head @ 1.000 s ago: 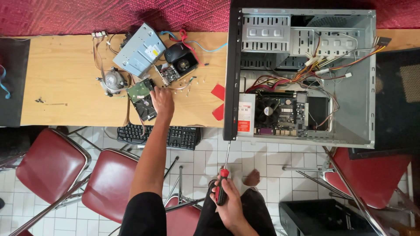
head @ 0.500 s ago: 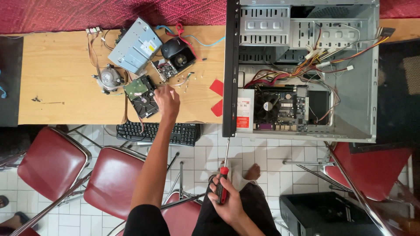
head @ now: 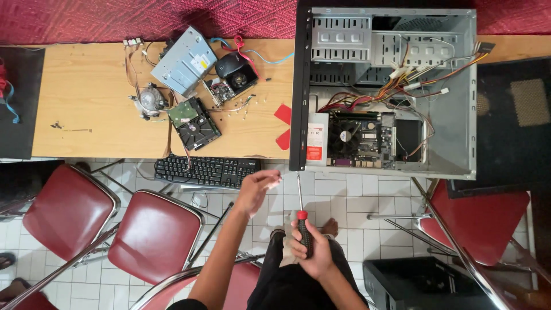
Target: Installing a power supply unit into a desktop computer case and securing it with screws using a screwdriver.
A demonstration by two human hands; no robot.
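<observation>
- The right hand (head: 310, 250) wraps a red-and-black-handled screwdriver (head: 302, 221).
- The left hand (head: 255, 189), fingers pinched together, hovers beside the black keyboard (head: 206, 171).
- A red-and-white label (head: 316, 138) sits on the open grey computer case (head: 459, 115).

— That screwdriver (head: 303, 228)?
— Black grip, red collar, silver shaft.
— The chairs (head: 155, 236)?
— Dark red seats, chrome frames.
— The keyboard (head: 208, 171)?
— Black, by a pale wooden table (head: 86, 103).
— The computer case (head: 453, 103)?
— Grey metal, with red, yellow and black wires (head: 402, 80).
</observation>
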